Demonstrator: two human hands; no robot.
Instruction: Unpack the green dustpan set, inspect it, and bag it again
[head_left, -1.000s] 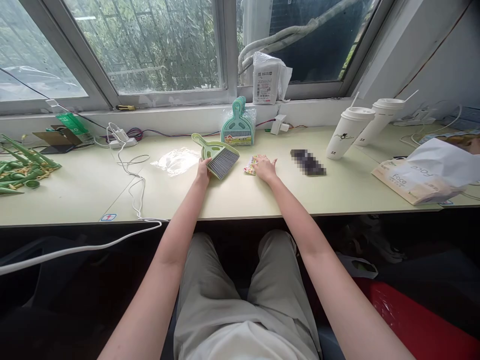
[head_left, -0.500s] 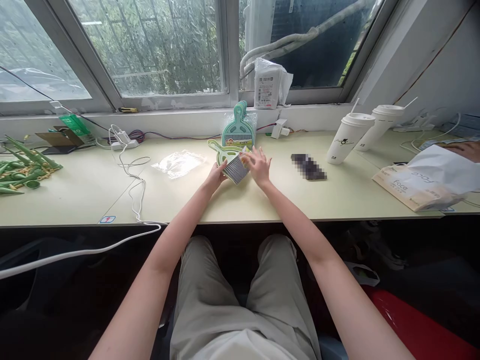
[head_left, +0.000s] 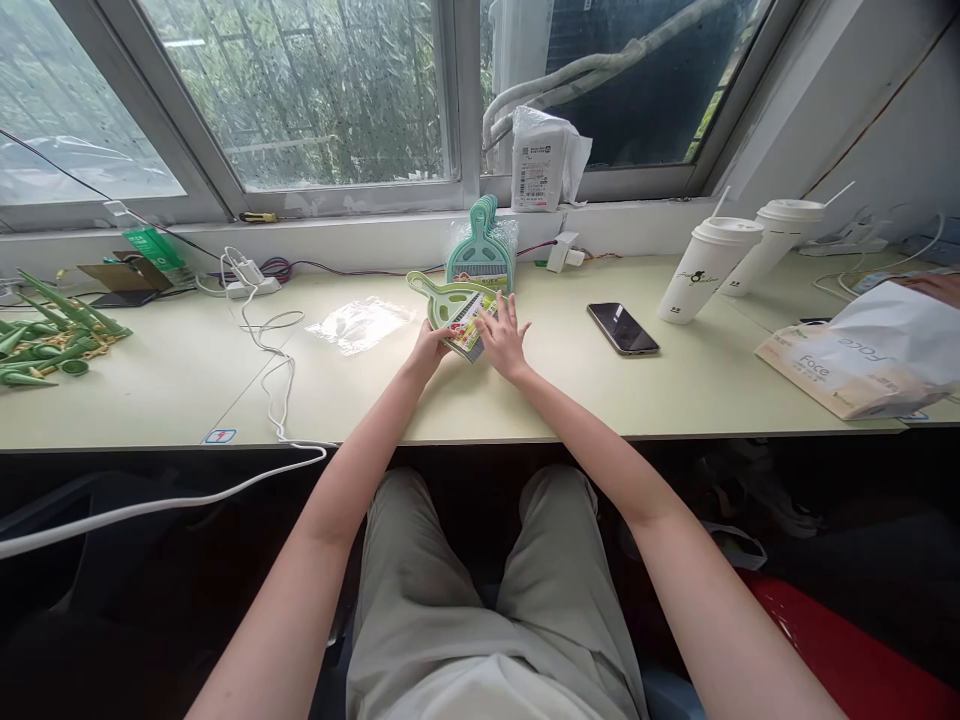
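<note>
Both hands (head_left: 469, 340) on green dustpan (head_left: 448, 305)

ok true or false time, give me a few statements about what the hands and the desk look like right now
1. Both hands, left hand and right hand, touch the green mini dustpan set. True.
2. A colourful label card lies over the brush. True.
3. The phone sits left of the hands. False: it lies to their right.
4. Three lidded cups stand on the desk. False: two white cups.
5. The clear plastic bag covers the phone. False: it lies apart, left of the hands.

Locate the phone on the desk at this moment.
The phone lies flat on the desk, right of the right hand and left of the two white cups.
</note>
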